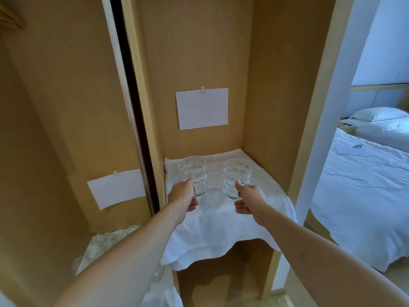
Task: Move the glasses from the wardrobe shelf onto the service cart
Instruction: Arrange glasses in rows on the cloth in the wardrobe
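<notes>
Left grip: the left hand is clamped on the left glass, thumb on the near side of its lower half, fingers curled round behind it.
Right grip: the right hand is clamped on the right glass, thumb raised against the glass's right side, fingers wrapped under and round its base.
Left glass: clear, with a rippled, dimpled wall; it stands upright, its rim open to the top. Whether its base touches the cloth cannot be told.
Right glass: the same rippled clear kind, upright, beside the left one and apart from it.
More glass: between the two, faint outlines of further clear glasses show on the cloth, too blurred to count.
Cloth: a white cloth covers the wardrobe shelf and hangs over its front edge in folds.
Wardrobe: a tan wooden compartment; a white sheet of paper is clipped to its back wall above the glasses.
Mirror door: to the left, a mirrored sliding door reflects the paper, the cloth and the glasses.
Room: to the right, past a white post, a bed with white linen and a pillow.
</notes>
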Demonstrator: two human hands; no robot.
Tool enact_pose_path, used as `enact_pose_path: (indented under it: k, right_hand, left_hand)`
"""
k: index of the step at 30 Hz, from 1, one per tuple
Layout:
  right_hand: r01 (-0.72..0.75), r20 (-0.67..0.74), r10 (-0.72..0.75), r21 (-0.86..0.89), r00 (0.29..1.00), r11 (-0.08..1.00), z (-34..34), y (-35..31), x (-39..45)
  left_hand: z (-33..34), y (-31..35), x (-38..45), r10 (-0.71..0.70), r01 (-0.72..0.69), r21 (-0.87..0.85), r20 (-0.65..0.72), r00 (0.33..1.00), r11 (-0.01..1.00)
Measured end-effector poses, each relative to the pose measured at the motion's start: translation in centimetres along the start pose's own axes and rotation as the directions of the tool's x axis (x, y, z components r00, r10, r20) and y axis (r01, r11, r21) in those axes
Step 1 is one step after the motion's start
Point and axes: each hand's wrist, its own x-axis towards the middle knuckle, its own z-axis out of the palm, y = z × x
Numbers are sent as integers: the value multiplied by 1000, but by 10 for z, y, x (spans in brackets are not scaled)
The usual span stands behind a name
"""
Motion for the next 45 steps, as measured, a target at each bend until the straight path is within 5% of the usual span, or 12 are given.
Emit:
enact_pose_path:
  k: [19,32,45]
  right_hand:
    - [-94,47,97,-56,994,994,35,0,171]
    - [-125,260,145,-95,955,988,45,-11,309]
    - [-202,315,212,-66,925,977,79,20,355]
  left_hand:
    - [56,4,145,-96,96,-9,-40,995,995]
    - [116,4,230,-230,198,-158,-213,950,967]
    - [116,-27,268,-316,256,-250,-244,917,934]
